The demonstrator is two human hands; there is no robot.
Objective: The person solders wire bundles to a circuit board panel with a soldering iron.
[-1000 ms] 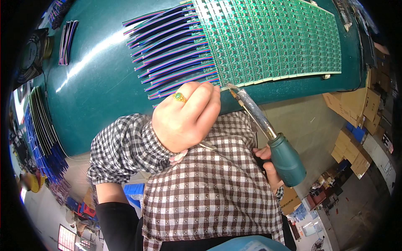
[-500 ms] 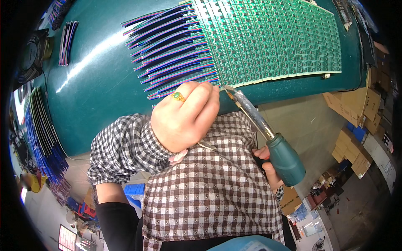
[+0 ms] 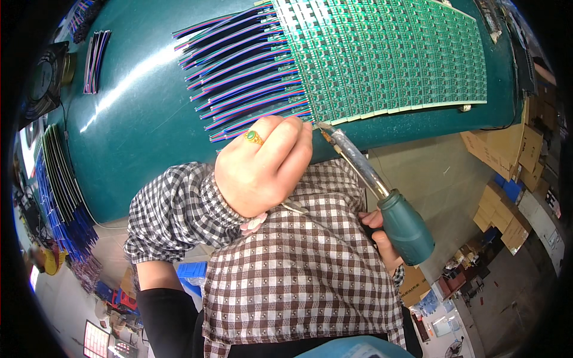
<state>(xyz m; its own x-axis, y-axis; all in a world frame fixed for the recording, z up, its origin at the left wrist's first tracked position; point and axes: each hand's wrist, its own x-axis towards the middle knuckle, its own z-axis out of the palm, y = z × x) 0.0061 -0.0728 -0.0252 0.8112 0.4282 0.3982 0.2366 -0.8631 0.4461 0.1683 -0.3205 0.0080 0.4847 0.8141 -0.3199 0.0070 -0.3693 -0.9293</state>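
Observation:
My left hand (image 3: pixel 262 164), with a green-stoned ring, is closed at the near left corner of a green circuit board panel (image 3: pixel 394 59). From under its palm sticks the metal end of what look like tweezers (image 3: pixel 295 207); their tips are hidden. Rows of multicoloured ribbon wires (image 3: pixel 245 80) run along the panel's left edge, and my fingertips are by the nearest ones. My right hand (image 3: pixel 387 246) grips a soldering iron (image 3: pixel 407 230) by its dark green handle. The iron's tip meets the corner beside my left fingers; exact contact is too small to tell.
The panel lies on a green-topped bench (image 3: pixel 137 143). A small wire bundle (image 3: pixel 97 62) rests at the far left, near a black fan (image 3: pixel 48 83). More wires (image 3: pixel 62 197) hang at the left edge. Cardboard boxes (image 3: pixel 504 215) stand on the floor at right.
The soldering iron has shifted very slightly, its tip staying at the panel corner. My left hand has moved a touch to the left. The panel and wires look unmoved.

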